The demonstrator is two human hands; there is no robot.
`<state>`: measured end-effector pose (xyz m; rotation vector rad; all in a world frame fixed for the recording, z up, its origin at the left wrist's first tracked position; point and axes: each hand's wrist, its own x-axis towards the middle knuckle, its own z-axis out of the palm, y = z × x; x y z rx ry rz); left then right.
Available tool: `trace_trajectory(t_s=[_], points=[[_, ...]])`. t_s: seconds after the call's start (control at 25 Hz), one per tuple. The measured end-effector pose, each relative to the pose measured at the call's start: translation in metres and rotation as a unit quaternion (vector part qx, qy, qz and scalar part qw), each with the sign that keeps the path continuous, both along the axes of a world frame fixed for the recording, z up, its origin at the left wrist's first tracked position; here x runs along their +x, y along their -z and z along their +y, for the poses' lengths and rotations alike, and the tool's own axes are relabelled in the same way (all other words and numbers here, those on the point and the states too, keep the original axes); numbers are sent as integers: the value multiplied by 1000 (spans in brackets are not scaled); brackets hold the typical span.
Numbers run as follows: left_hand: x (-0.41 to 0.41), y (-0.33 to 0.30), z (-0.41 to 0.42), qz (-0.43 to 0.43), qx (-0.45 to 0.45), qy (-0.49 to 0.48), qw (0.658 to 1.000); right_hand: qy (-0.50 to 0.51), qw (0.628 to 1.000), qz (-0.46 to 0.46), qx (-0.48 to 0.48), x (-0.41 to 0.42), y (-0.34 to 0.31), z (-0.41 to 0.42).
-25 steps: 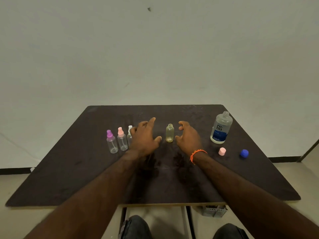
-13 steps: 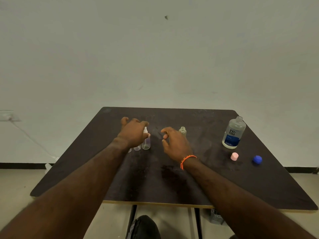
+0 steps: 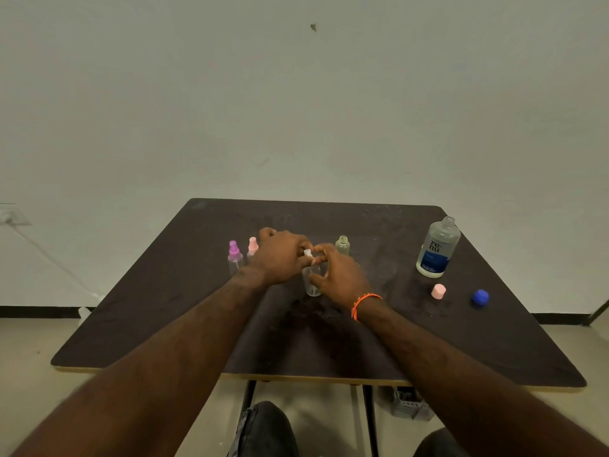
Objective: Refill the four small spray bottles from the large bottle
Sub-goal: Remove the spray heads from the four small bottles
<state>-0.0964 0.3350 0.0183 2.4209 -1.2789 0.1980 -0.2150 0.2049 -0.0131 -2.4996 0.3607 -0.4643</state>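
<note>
Dark brown table (image 3: pixel 461 341), light edge band on the near side; worn, smudged top.

Standing upright on it, left of centre: purple-capped spray bottle (image 3: pixel 234 258), then a pink-capped spray bottle (image 3: pixel 252 246) just to its right, partly hidden. Near centre: clear bottle with white top (image 3: pixel 312 282), base on the table. Just beyond it to the right: uncapped yellowish small bottle (image 3: pixel 342 245). Far right: large bottle (image 3: pixel 437 248), cap off, blue label, upright. Nearer, on the right: loose pink cap (image 3: pixel 438 291) and blue cap (image 3: pixel 479 297), apart from each other.
</note>
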Motion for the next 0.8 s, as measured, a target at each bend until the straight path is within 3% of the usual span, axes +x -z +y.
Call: trace_trajectory(t_s=[0.08,0.2,0.28,0.44,0.68,0.8], points=[[-14,6,-14,36,-37,19,998,16,1000,-19,1,-19,-1,-10],[-28,19,-30,159,-96,66,980,34,999,-33,13,-49,-2,-29],[-38,23,-36,210,-82,90,970,57,997,-34,29,-63,-1,-40],[-53,33,-42,163,27,65,984,87,994,-30,61,-70,2,-51],[-69,57,-53,133,-64,-44,988,89,995,-19,51,-62,-3,-50],[-68,58,-58,137,-63,-49,987,95,995,-16,5,-59,-17,-52]])
